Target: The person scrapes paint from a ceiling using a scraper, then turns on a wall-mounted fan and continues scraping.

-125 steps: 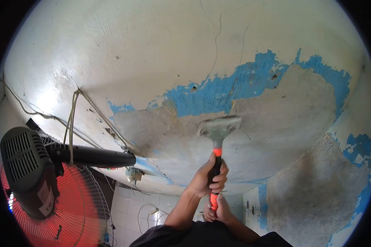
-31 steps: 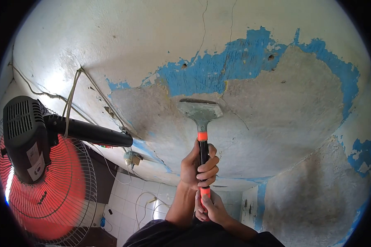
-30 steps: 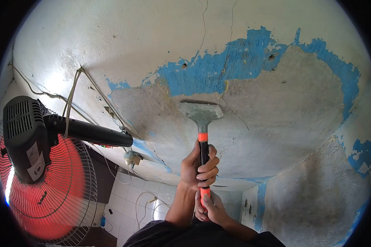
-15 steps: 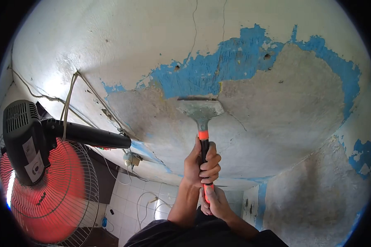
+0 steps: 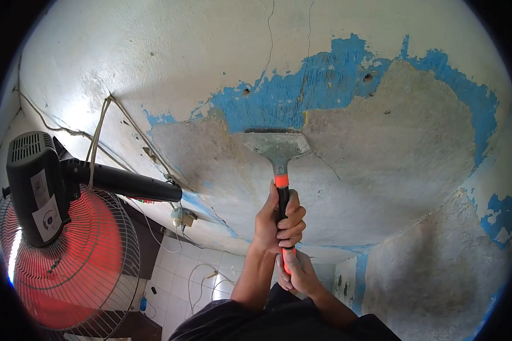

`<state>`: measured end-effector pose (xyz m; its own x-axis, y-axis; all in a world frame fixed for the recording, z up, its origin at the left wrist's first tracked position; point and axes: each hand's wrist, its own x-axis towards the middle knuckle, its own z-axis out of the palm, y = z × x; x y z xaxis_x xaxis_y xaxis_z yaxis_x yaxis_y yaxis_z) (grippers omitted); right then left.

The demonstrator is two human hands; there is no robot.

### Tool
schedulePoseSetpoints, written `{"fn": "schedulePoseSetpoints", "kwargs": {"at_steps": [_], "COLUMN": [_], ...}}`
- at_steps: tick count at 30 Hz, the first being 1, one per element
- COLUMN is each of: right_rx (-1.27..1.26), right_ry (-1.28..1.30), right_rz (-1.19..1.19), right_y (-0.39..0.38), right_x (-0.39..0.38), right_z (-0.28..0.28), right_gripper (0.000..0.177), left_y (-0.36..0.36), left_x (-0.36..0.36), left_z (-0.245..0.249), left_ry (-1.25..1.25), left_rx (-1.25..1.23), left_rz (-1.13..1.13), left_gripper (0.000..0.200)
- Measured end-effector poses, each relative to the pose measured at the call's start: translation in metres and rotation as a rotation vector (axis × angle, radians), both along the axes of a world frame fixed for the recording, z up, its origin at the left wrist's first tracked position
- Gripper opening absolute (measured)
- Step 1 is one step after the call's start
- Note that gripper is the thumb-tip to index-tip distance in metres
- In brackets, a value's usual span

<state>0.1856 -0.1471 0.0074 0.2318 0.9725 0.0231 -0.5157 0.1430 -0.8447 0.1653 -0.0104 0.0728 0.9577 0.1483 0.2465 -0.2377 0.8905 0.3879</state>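
A wide-bladed scraper with a black and orange handle stands nearly upright before me. Its blade edge lies against the wall at the lower border of a strip of blue paint. My left hand is wrapped round the black upper part of the handle. Lower down, my right hand grips the orange end of the same handle. Grey bare plaster shows on both sides of the blade, and pale paint covers the wall above the blue.
At the left stands a large black fan with a wire cage and red blades. A cord hangs along the wall by the fan's black pole. A socket with wires sits low on the wall, above white floor tiles.
The scraper blade has shifted very slightly upward on the wall, and both hands keep their hold. The view has tilted a little, so the fan appears slightly moved.
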Motion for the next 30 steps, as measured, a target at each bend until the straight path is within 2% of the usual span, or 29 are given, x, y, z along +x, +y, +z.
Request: {"fn": "schedulePoseSetpoints", "kwargs": {"at_steps": [8,11,14,30], "right_rx": [0.011,-0.024,-0.021,-0.041], "right_ry": [0.018,-0.006,0.020,-0.004], "right_rz": [-0.014,-0.001,-0.005,-0.011], "right_y": [-0.003,-0.008,-0.004,-0.010], "right_x": [0.002,0.000,0.004,0.010], "right_z": [0.002,-0.005,0.004,0.015], "right_gripper": [0.037,0.037,0.037,0.034], "left_y": [-0.001,-0.004,-0.002,-0.007], "left_x": [0.005,0.003,0.007,0.010], "left_z": [0.003,-0.010,0.005,0.015], "left_ry": [-0.013,0.010,0.012,-0.014], "left_rx": [0.004,0.004,0.031,0.037], "left_rz": [0.008,0.023,0.028,0.062], "left_gripper": [0.054,0.054,0.054,0.054]}}
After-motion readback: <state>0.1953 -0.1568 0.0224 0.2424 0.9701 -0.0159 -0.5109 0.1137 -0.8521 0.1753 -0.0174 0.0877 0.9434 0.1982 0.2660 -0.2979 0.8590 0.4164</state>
